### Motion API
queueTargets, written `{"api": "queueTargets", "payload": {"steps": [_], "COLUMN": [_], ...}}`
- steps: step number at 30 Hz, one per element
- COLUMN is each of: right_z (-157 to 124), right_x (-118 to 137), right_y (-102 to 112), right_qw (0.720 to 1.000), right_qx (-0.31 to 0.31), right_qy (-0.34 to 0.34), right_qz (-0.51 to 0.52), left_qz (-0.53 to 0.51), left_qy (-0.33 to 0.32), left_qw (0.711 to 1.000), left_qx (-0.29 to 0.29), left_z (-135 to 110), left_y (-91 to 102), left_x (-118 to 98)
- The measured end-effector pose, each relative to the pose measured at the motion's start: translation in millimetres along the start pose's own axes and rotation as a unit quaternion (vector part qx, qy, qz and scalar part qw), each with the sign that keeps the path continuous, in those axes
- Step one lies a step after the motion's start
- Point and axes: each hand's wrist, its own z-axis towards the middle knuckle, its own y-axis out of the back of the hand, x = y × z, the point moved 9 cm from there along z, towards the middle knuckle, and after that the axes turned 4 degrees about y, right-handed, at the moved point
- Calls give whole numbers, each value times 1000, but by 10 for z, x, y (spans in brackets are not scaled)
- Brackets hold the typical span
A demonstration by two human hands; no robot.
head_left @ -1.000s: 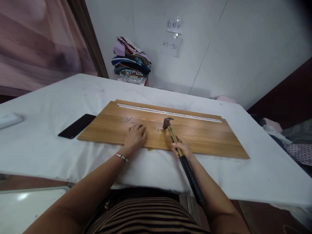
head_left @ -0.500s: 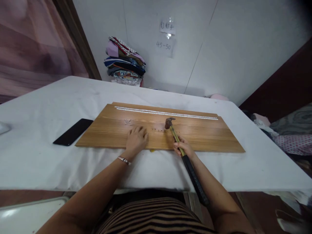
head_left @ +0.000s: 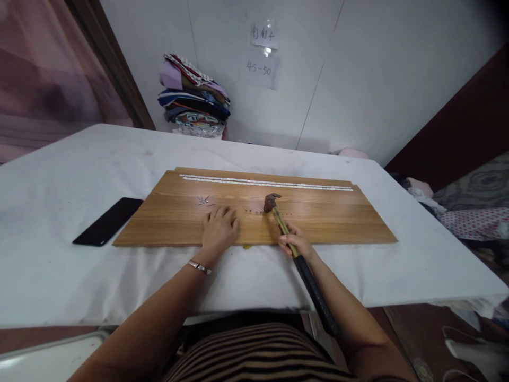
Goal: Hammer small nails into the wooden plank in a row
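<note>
Holds the hammer (head_left: pixel 306 272) in the right grip (head_left: pixel 301 242), wrapped firmly around, with its head over the row of nails (head_left: pixel 255 211) along the wooden board (head_left: pixel 334 212). Rests the left grip (head_left: pixel 220 229) palm down on that board, wide and holding nothing visible, near some loose nails (head_left: pixel 203 201). Has the board on the white-covered desk (head_left: pixel 417 265), just beside a black tablet (head_left: pixel 107 222).

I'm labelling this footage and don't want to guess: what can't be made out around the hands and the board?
All in the head view:
- Whatever lies under the left hand: hidden by the hand.
- What the row of tiny dots is: too small.
- Dots behind the hammer head, if any: covered by it.
- Markings on the white strips: too small.
- The yellow scrap: partly hidden by the board.
</note>
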Motion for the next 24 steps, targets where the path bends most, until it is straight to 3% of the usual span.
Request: {"api": "queueTargets", "payload": {"steps": [24], "right_z": [-23], "right_x": [-7], "right_y": [-28], "right_qw": [999], "right_qx": [30], "right_qy": [24], "right_qz": [8], "left_qz": [-4], "left_qy": [-4], "left_qw": [1000], "left_qx": [-5], "left_z": [-17], "left_y": [29], "left_x": [-21]}}
